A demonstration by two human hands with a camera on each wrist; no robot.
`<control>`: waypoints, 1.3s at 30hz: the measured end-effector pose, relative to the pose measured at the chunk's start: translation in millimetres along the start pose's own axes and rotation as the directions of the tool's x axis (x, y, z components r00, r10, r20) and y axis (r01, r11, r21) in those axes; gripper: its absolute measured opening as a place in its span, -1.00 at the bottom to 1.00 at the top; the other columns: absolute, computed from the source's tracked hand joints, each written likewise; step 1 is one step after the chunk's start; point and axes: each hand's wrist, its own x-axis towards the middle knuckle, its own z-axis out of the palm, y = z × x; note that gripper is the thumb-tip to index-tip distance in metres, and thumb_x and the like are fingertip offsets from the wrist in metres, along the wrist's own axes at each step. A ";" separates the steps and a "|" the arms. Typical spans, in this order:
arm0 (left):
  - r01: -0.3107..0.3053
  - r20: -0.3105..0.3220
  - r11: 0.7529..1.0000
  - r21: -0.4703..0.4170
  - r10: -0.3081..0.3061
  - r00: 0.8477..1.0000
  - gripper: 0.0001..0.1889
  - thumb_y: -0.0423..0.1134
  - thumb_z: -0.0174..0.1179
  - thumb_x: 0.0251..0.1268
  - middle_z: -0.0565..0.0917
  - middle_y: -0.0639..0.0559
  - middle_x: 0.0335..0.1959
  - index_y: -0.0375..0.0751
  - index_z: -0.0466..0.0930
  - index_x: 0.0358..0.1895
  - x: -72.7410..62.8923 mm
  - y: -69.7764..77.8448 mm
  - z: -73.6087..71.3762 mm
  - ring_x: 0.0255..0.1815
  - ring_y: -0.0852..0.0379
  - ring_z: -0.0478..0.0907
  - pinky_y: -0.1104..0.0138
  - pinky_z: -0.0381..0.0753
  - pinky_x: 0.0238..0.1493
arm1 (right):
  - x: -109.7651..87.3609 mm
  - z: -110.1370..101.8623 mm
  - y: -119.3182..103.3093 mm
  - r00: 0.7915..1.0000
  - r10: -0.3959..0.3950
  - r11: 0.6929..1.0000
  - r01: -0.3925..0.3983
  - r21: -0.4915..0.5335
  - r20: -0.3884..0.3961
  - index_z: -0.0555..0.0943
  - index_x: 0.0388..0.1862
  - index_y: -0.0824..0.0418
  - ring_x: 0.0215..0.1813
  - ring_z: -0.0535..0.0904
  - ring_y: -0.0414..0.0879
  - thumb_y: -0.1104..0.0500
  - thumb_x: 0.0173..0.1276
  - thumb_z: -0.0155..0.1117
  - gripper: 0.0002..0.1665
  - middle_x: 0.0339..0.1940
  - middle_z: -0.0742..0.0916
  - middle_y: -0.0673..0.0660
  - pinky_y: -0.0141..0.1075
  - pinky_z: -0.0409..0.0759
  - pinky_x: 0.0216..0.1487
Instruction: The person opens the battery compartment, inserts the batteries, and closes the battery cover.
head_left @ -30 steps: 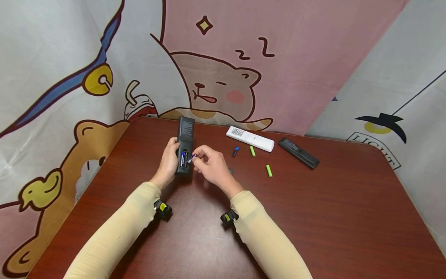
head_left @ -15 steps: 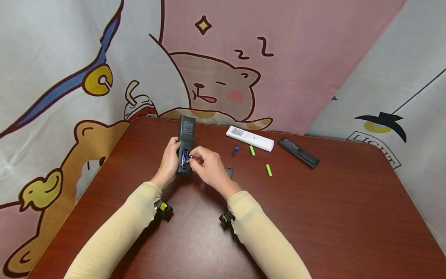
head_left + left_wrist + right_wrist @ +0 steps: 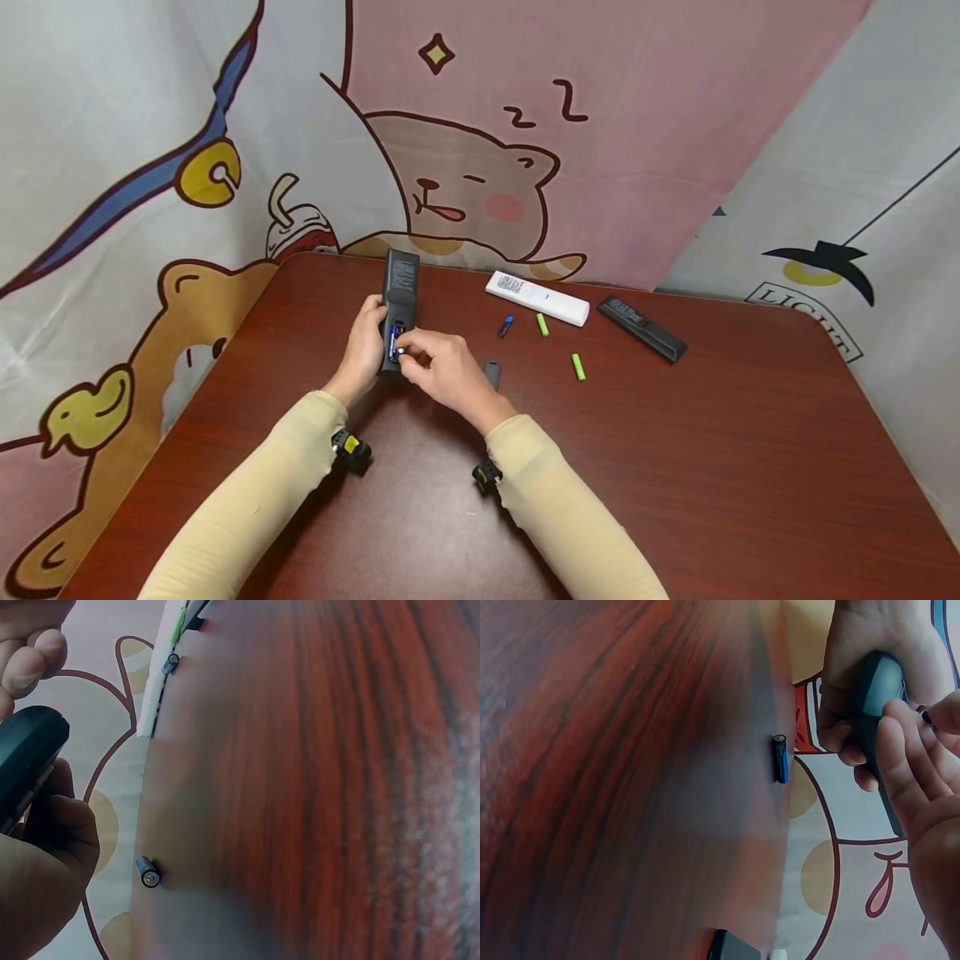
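My left hand [image 3: 362, 348] grips a dark remote control [image 3: 401, 287] by its side, its back towards me and its battery compartment uncovered. A blue battery [image 3: 393, 340] lies in that compartment. At the compartment's right side, thumb and fingers of my right hand [image 3: 448, 365] pinch a second battery [image 3: 401, 351], mostly hidden by the fingertips. In the right wrist view a dark end of this battery [image 3: 926, 717] shows near the remote. A grey battery cover [image 3: 492, 374] lies on the table beside my right hand.
A white remote [image 3: 537, 298] and another black remote [image 3: 642, 328] lie at the back. Near them are a blue-and-black battery [image 3: 506, 326] and two green batteries [image 3: 543, 325]. Both wrist views show a loose battery [image 3: 781, 759] on the table [image 3: 712, 467]. A printed cloth hangs behind.
My right hand has moved slightly left, bringing the pinched battery from beside the remote to its compartment. More of the grey cover shows now. The left hand stays nearly still.
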 end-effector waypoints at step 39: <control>0.013 0.024 0.999 -0.050 -0.012 1.000 -0.66 -0.22 -0.40 0.65 0.55 -0.19 -0.25 -0.30 0.30 0.19 -0.8 2.0 3.3 -0.41 0.15 0.59 0.36 0.61 -0.38 | -2.7 2.3 7.0 0.997 0.074 0.997 -0.074 -0.011 -0.002 0.70 -0.17 0.31 -0.28 0.67 -0.09 0.38 0.32 0.43 -0.87 -0.29 0.71 0.13 -0.40 0.60 -0.24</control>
